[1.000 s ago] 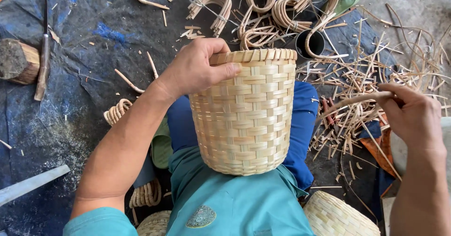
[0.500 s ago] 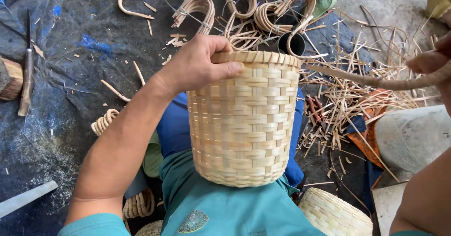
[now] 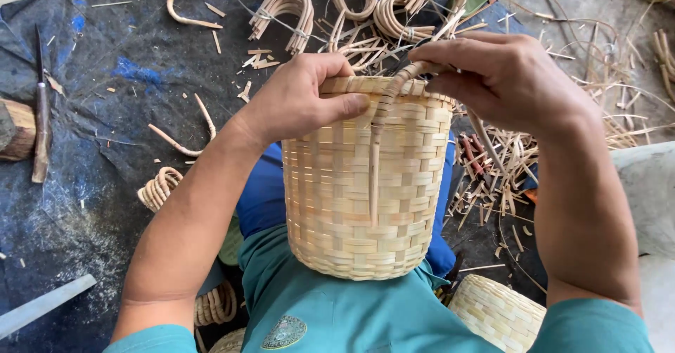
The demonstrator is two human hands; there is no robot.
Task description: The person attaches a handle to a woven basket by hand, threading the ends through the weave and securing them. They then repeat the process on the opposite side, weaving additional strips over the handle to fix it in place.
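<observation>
A pale woven bamboo basket (image 3: pixel 337 198) rests on my lap, its mouth facing away from me. My left hand (image 3: pixel 299 100) grips the basket's rim, thumb laid along the top edge. My right hand (image 3: pixel 503 75) is closed on a bent cane handle strip (image 3: pixel 377 149), holding it over the rim. The strip's free end lies flat down the near wall of the basket.
Several bundles of bent cane handles (image 3: pixel 285 8) lie on the dark tarp beyond the basket. Loose bamboo splints and scraps (image 3: pixel 492 177) are scattered at the right. A wooden block with a tool (image 3: pixel 28 131) sits at the far left. Another woven basket (image 3: pixel 496 314) lies by my right knee.
My right hand has swung in from the right with the cane strip and laid it over the basket's rim. My left hand stays on the rim.
</observation>
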